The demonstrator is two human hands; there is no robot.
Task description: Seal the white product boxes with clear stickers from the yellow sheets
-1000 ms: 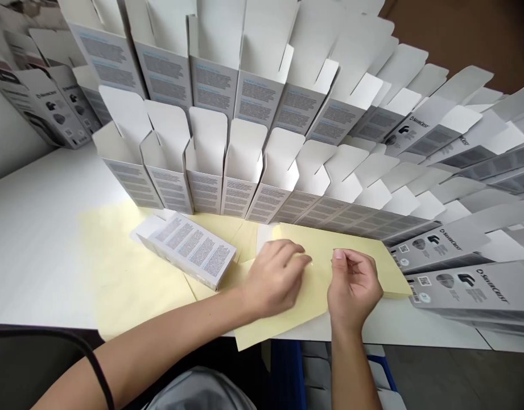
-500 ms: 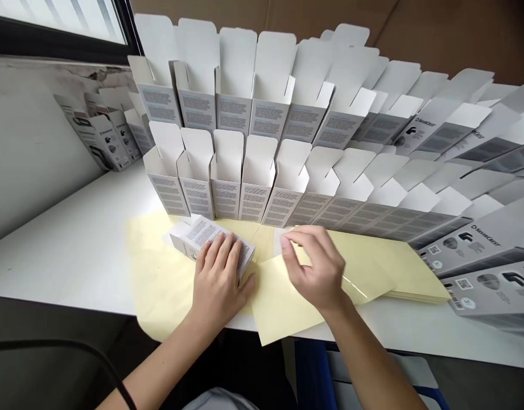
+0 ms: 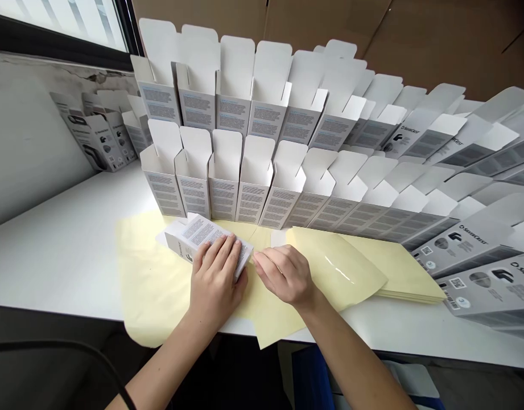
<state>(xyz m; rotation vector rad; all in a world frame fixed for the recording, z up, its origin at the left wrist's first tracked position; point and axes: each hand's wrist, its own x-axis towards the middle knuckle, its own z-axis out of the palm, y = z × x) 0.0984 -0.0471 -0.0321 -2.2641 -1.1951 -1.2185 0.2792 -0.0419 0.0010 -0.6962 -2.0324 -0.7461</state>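
- From where I stand, one lying carton [image 3: 197, 230] rests on yellow paper [image 3: 151, 302] near the front of the desk [image 3: 74, 228]; clock directions run from this carton, twelve pointing away from the person.
- At six o'clock the left hand [image 3: 214, 278] clasps its lower end, fingers together over the printed top, probably so it won't slide.
- At four, the right hand [image 3: 289, 278] has its fingertips pinched beside that end; I can't tell what, if anything, sits between them.
- One loose yellow sheet [image 3: 274, 327] lies under the right wrist; at three, one yellow stack [image 3: 411, 270] sits within easy reach, its sheets uncountable.
- From eleven to three, two rows of upright cartons [image 3: 225, 196] stand flaps up, perhaps ranked to save space; five nearest-row ones count clearly, the rest overlap.
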